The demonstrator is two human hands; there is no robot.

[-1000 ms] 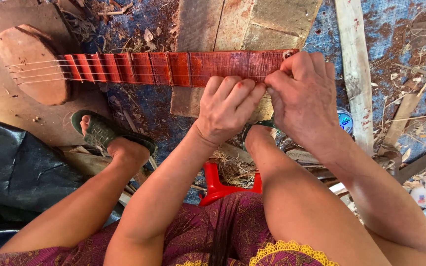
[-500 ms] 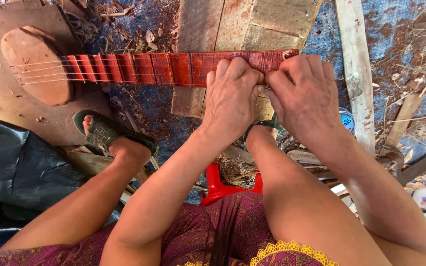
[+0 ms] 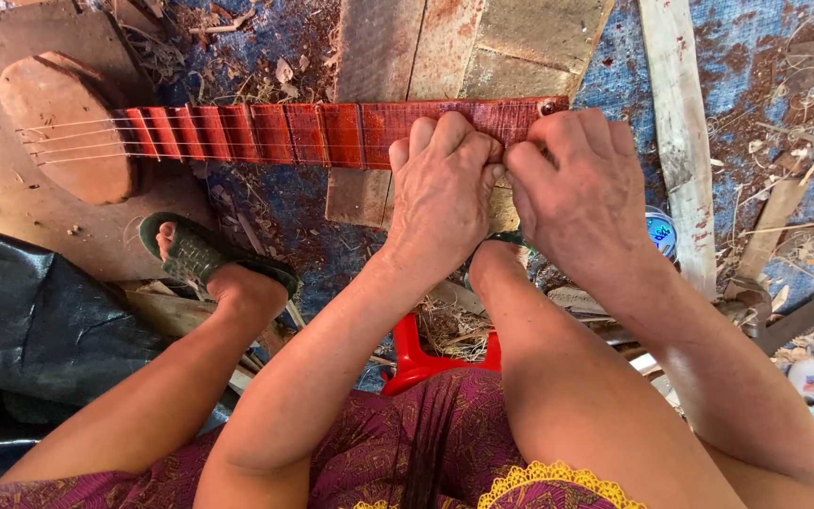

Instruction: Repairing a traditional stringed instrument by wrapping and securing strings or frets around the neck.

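A: Where, relative to hands?

B: One red neck point(image 3: 332, 134) of stringed instrument, lying crosswise, body point(image 3: 58, 127) at far left. Left hand point(image 3: 443, 188) curled over neck's right end, fingers bent, gripping it. Right hand point(image 3: 581, 193) just beside, touching, fingers curled at same end.

A: Counts?

B: Two hands, one neck, one green sandal point(image 3: 209, 254), one red stool point(image 3: 426, 353).

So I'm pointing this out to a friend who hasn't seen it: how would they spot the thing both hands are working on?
Start at the round wooden body top left. A long red-brown fretted neck runs right from it, with pale strings alongside. The left hand and right hand press on its far end; unlike the grey planks behind, it is glossy red.
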